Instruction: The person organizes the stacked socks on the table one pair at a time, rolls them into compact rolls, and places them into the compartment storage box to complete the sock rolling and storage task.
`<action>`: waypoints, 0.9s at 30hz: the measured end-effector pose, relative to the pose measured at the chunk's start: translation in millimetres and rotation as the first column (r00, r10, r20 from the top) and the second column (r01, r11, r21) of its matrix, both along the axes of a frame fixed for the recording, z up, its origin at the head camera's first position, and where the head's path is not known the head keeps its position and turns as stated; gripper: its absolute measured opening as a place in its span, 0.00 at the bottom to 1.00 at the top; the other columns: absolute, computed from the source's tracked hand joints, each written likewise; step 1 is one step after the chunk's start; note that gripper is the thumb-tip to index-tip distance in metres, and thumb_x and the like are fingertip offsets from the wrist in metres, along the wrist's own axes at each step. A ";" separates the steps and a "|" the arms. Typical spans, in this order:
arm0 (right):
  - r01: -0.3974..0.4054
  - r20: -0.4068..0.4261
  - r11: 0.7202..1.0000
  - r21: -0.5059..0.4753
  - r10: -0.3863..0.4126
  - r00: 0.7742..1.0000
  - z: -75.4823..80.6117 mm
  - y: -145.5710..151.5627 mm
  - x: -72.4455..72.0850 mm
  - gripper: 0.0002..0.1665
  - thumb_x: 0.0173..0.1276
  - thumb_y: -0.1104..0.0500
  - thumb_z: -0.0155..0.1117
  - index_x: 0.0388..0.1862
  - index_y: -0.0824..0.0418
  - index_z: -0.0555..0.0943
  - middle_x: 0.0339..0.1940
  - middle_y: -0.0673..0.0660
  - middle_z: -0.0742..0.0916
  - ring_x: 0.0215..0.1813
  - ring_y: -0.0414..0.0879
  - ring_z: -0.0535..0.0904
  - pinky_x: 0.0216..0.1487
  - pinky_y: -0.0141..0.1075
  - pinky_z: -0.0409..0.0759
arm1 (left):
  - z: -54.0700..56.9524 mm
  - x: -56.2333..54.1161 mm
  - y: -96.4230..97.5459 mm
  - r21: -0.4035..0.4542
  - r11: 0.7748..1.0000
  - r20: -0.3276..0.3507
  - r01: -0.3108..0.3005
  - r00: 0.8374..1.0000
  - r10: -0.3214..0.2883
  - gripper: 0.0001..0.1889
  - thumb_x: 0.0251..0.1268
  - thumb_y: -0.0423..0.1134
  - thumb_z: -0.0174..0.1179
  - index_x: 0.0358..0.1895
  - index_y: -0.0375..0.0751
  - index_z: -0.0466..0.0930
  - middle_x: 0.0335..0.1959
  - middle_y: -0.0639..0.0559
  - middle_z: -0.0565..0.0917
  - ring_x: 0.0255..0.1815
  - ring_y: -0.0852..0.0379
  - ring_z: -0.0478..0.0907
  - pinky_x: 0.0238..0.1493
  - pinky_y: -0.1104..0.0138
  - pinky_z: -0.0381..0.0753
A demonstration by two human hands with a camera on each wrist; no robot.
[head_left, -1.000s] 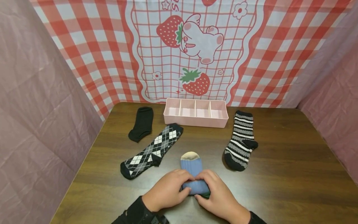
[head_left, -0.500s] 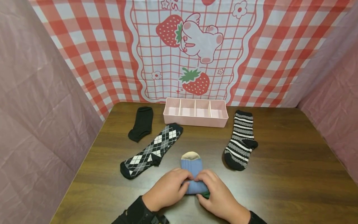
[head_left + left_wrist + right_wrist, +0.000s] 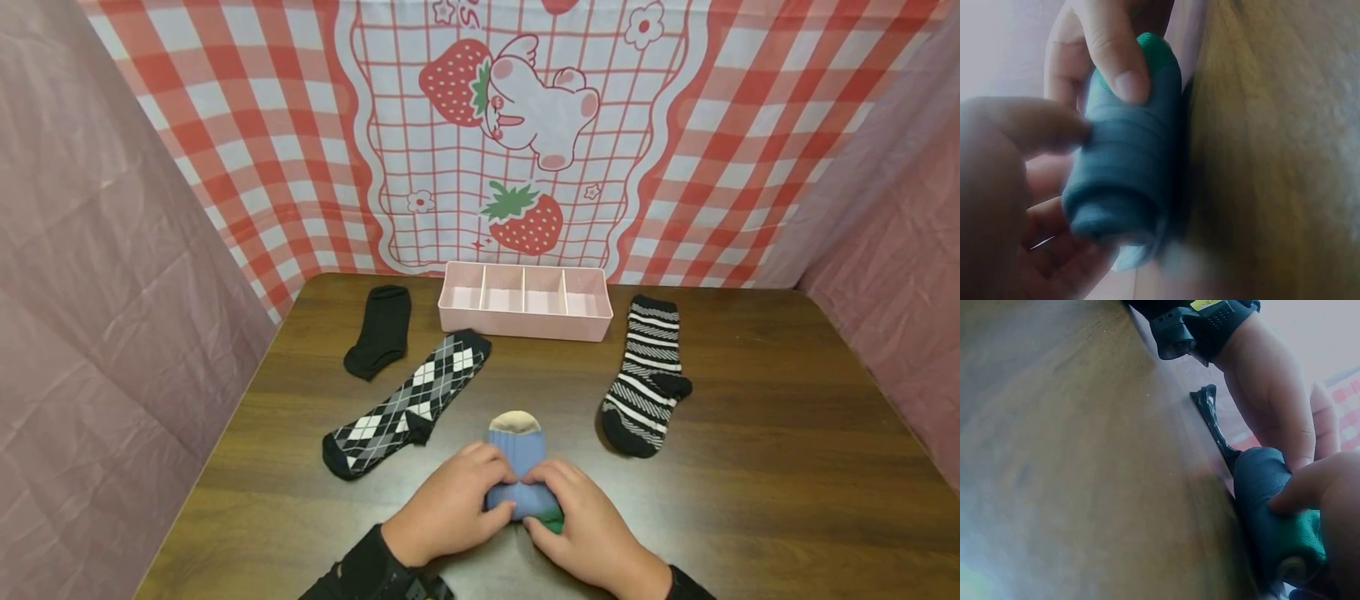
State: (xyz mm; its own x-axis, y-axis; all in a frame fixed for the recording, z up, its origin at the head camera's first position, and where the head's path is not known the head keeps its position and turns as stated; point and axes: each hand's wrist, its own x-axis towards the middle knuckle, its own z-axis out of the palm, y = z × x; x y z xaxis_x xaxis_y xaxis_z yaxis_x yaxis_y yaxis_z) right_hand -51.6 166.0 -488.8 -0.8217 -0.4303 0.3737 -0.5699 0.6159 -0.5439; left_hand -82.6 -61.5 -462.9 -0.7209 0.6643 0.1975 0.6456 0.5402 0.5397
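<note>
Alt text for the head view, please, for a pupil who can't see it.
Two hands hold a partly rolled blue sock on a wooden table. Beyond lie a black sock and argyle sock at left, a striped sock at right, and a pink divided tray.

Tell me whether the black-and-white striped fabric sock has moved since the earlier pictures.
No. In the head view, the striped sock keeps its place to the right of the pink rectangular plastic box.

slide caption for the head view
Left hand and right hand grip a part-rolled blue sock, pink box beyond.
</note>
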 end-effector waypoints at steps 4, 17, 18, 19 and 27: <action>0.020 0.019 1.000 0.002 -0.020 1.000 0.6 0.1 0.1 0.26 0.55 0.56 0.81 0.52 0.50 0.80 0.51 0.41 0.82 0.53 0.37 0.78 0.52 0.41 0.80 | -0.4 0.1 -0.6 -0.004 1.000 -0.009 0.017 1.000 -0.017 0.13 0.67 0.47 0.70 0.51 0.51 0.84 0.49 0.61 0.81 0.50 0.63 0.75 0.53 0.68 0.78; 0.010 0.017 1.000 -0.013 -0.010 1.000 -1.7 0.7 0.0 0.24 0.59 0.56 0.78 0.53 0.51 0.81 0.48 0.42 0.82 0.50 0.35 0.76 0.48 0.37 0.78 | 1.3 -1.4 -2.1 -0.045 0.997 0.015 0.064 0.998 -0.064 0.19 0.60 0.43 0.72 0.55 0.50 0.81 0.51 0.59 0.80 0.52 0.63 0.75 0.56 0.67 0.77; 0.008 0.016 1.000 -0.013 -0.008 1.000 -1.8 0.5 0.0 0.24 0.59 0.57 0.77 0.53 0.51 0.81 0.48 0.42 0.82 0.50 0.35 0.76 0.48 0.37 0.78 | 1.2 -1.3 -2.1 -0.045 0.997 0.021 0.064 0.998 -0.063 0.19 0.61 0.43 0.71 0.55 0.50 0.81 0.51 0.59 0.81 0.52 0.63 0.75 0.56 0.67 0.77; 0.006 0.015 1.000 -0.012 -0.006 1.000 -1.8 0.4 0.0 0.23 0.59 0.57 0.77 0.53 0.51 0.80 0.48 0.42 0.82 0.50 0.35 0.76 0.49 0.37 0.78 | 1.2 -1.2 -2.1 -0.045 0.997 0.027 0.062 0.998 -0.061 0.18 0.62 0.43 0.70 0.55 0.50 0.82 0.51 0.59 0.81 0.53 0.63 0.76 0.56 0.66 0.77; -0.013 0.019 1.000 -0.022 0.014 1.000 -1.5 0.9 -0.2 0.29 0.57 0.56 0.79 0.56 0.49 0.78 0.52 0.40 0.80 0.51 0.36 0.75 0.50 0.39 0.78 | 0.8 -0.3 -2.0 -0.042 0.998 0.063 0.056 0.997 -0.054 0.15 0.69 0.44 0.65 0.56 0.50 0.81 0.51 0.60 0.82 0.53 0.64 0.76 0.56 0.66 0.78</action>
State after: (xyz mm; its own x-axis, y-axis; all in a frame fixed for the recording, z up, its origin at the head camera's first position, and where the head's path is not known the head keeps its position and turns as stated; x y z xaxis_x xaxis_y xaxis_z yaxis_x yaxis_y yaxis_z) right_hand -51.8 166.9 -490.3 -0.8229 -0.4334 0.3674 -0.5675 0.5960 -0.5681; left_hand -82.9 -63.5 -462.1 -0.6929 0.7103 0.1240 0.6413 0.5285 0.5562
